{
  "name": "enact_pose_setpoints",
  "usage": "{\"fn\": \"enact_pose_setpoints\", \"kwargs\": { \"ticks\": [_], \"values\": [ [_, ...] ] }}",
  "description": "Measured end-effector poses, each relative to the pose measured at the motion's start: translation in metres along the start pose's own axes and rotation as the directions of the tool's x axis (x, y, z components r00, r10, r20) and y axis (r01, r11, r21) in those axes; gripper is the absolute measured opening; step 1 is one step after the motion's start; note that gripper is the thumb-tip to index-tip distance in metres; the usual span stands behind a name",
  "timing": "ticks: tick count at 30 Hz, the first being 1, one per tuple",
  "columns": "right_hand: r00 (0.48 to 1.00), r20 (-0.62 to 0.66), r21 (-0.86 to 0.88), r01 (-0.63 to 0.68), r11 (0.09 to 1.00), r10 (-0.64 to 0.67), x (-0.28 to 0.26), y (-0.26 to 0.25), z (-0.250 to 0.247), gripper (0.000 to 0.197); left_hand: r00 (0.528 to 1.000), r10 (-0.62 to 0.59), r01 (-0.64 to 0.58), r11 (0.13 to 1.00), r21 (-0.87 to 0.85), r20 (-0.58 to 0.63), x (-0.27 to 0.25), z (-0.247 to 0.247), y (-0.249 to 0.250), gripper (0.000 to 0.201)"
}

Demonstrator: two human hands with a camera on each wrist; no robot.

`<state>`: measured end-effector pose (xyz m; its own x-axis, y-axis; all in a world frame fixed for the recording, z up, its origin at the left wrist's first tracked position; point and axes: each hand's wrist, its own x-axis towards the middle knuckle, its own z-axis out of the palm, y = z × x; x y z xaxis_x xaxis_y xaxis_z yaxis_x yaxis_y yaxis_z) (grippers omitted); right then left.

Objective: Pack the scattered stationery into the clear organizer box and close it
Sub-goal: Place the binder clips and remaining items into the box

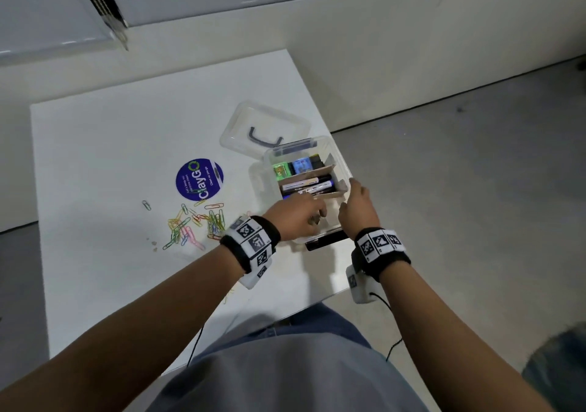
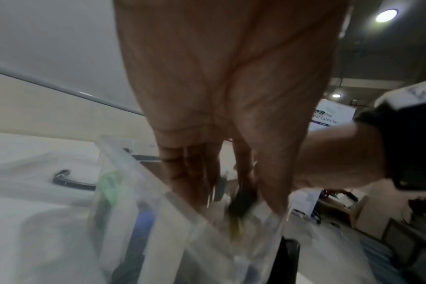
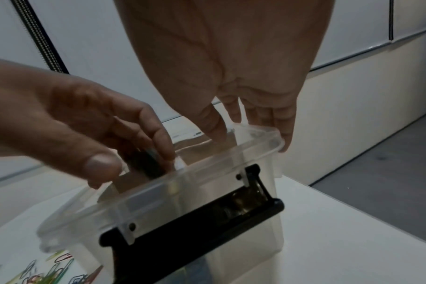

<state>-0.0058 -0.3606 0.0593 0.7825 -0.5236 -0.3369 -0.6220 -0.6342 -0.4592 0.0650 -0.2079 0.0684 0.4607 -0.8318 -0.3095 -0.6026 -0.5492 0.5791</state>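
The clear organizer box [image 1: 336, 161] stands open near the right edge of the white table [image 1: 104, 145], one black latch [image 3: 190, 226] hanging down its near wall. Inside, cardboard dividers [image 1: 312, 172] split it: the far compartment holds three small blocks, one green [image 1: 280, 169], one blue [image 1: 301, 164] and one dark; the middle one holds about three markers [image 1: 306, 186] lying side by side. The left hand [image 1: 296, 218] reaches down into the near compartment, its fingers [image 3: 158, 138] curled round a small dark object [image 3: 148, 161] that is too blurred to name. The right hand [image 1: 358, 209] rests on the box's right rim, thumb [image 3: 214, 123] inside the wall and the remaining fingers outside, pinching the rim. One clear lid [image 1: 266, 128] with a dark handle lies flat just behind the box, touching it. To the left lie one round blue sticker [image 1: 199, 178] and, nearer, a heap of coloured paper clips [image 1: 193, 226], too many and too tangled to count, with one stray clip [image 1: 146, 204] apart.
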Motion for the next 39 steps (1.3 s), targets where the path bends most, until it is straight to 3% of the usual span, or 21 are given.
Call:
{"fn": "enact_pose_setpoints", "kwargs": {
  "ticks": [2,4,5,7,8,9,11,14,18,22,25,28,29,32,34,37,39],
  "values": [
    [0.999,0.031,0.014,-0.009,1.000,0.008,0.004,0.002,0.001,0.061,1.000,-0.013,0.013,1.000,0.000,-0.024,-0.002,-0.003,-0.002,0.032],
    [1.000,0.025,0.025,-0.004,1.000,0.003,0.007,0.003,0.003,0.063,0.978,-0.089,0.063,0.989,-0.137,-0.191,-0.009,-0.012,-0.007,0.021],
    [1.000,0.016,0.028,0.001,1.000,-0.002,0.008,0.004,0.005,0.064,0.939,-0.175,0.110,0.968,-0.224,-0.296,-0.012,-0.017,-0.012,0.015],
    [1.000,-0.004,0.040,0.010,0.999,-0.009,0.008,0.006,0.010,0.065,0.809,-0.392,0.239,0.900,-0.364,-0.438,-0.018,-0.019,-0.033,0.009],
    [1.000,-0.013,0.051,0.012,0.999,-0.012,0.009,0.008,0.013,0.064,0.754,-0.479,0.319,0.865,-0.387,-0.449,-0.021,-0.015,-0.046,0.009],
    [1.000,-0.022,0.061,0.016,0.998,-0.014,0.008,0.009,0.015,0.064,0.732,-0.534,0.398,0.839,-0.370,-0.423,-0.024,-0.008,-0.058,0.008],
    [0.998,-0.049,0.064,0.028,0.998,-0.025,0.006,0.011,0.019,0.064,0.774,-0.565,0.520,0.825,-0.220,-0.287,-0.029,0.016,-0.074,0.007],
    [0.996,-0.087,0.053,0.030,0.998,-0.026,0.004,0.012,0.021,0.063,0.825,-0.556,0.561,0.828,0.022,-0.095,-0.033,0.058,-0.082,0.015],
    [0.994,-0.105,0.042,0.031,0.999,-0.026,0.004,0.013,0.022,0.063,0.800,-0.588,0.598,0.797,0.081,-0.121,-0.029,0.083,-0.085,0.023],
    [0.994,-0.107,0.040,0.037,0.999,-0.032,0.003,0.014,0.022,0.063,0.769,-0.631,0.631,0.775,-0.037,-0.107,-0.028,0.078,-0.085,0.023],
    [0.995,-0.089,0.061,0.045,0.997,-0.040,0.003,0.016,0.019,0.062,0.704,-0.664,0.604,0.746,-0.280,-0.253,-0.036,0.056,-0.081,0.016],
    [0.994,-0.088,0.065,0.069,0.996,-0.063,0.003,0.018,0.019,0.062,0.620,-0.663,0.481,0.744,-0.465,-0.419,-0.042,0.017,-0.056,0.012],
    [0.994,-0.092,0.058,0.071,0.996,-0.065,0.003,0.018,0.019,0.062,0.640,-0.629,0.423,0.767,-0.482,-0.440,-0.041,0.004,-0.042,0.012],
    [0.994,-0.099,0.054,0.052,0.997,-0.047,0.003,0.017,0.020,0.063,0.826,-0.441,0.281,0.862,-0.422,-0.350,-0.029,-0.013,0.001,0.011],
    [0.995,-0.086,0.058,0.048,0.997,-0.043,0.002,0.015,0.020,0.065,0.908,-0.325,0.250,0.927,-0.281,-0.264,-0.017,-0.003,0.016,0.010],
    [0.998,-0.036,0.024,0.050,0.998,-0.049,0.002,0.014,0.018,0.072,0.929,-0.263,0.262,0.964,-0.040,-0.261,-0.005,0.014,0.020,0.010],
    [0.993,-0.074,-0.001,0.096,0.995,-0.096,0.000,0.010,0.015,0.073,0.901,-0.286,0.272,0.958,-0.091,-0.327,-0.005,0.014,0.015,0.012]
  ]
}}
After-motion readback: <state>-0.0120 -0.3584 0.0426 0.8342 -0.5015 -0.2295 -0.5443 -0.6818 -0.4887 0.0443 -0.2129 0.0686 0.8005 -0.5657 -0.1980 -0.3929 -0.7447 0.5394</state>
